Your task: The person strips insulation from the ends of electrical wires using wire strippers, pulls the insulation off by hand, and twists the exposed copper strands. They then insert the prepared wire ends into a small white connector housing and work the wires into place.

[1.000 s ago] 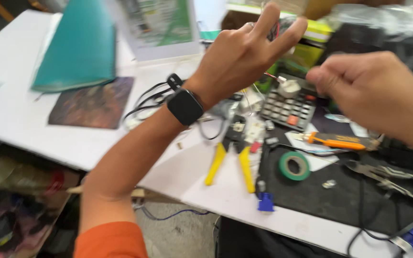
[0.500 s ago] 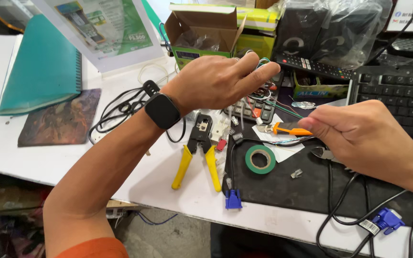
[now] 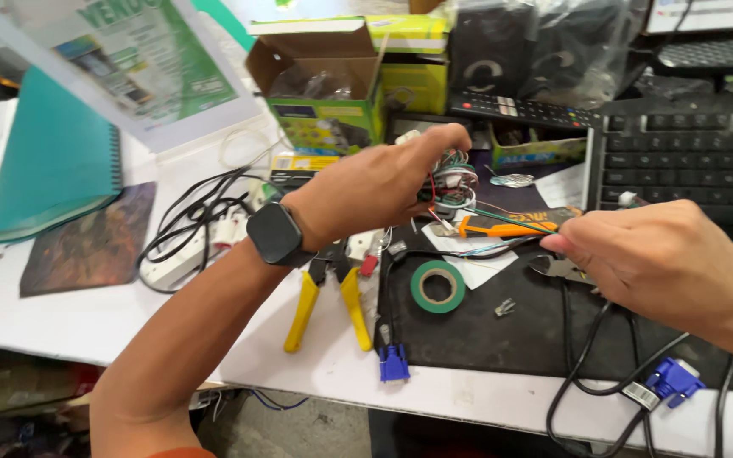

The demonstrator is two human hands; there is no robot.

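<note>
Wire stripping looks underway — left hand (image 3: pixel 383 182) pinches the wires (image 3: pixel 456 182), right hand (image 3: pixel 663 263) grips cutters (image 3: pixel 563 270) beside the tape (image 3: pixel 438 287) — next needs steady aim.

A teal notebook (image 3: pixel 48 161), green tape roll (image 3: pixel 438 286) and yellow-handled pliers (image 3: pixel 328 301) lie on the table.

Open box (image 3: pixel 320 80): green and brown cardboard, rear centre.
Yellow box (image 3: pixel 413 80): behind, right of it.
Sign (image 3: pixel 142 68): green-white sheet, rear left.

Left hand (image 3: pixel 375 187) hides its fingertips and what they pinch. Right hand (image 3: pixel 663 263) covers cutter (image 3: pixel 562 269) handles. Keyboard (image 3: pixel 689 161) cut off at right edge.
</note>
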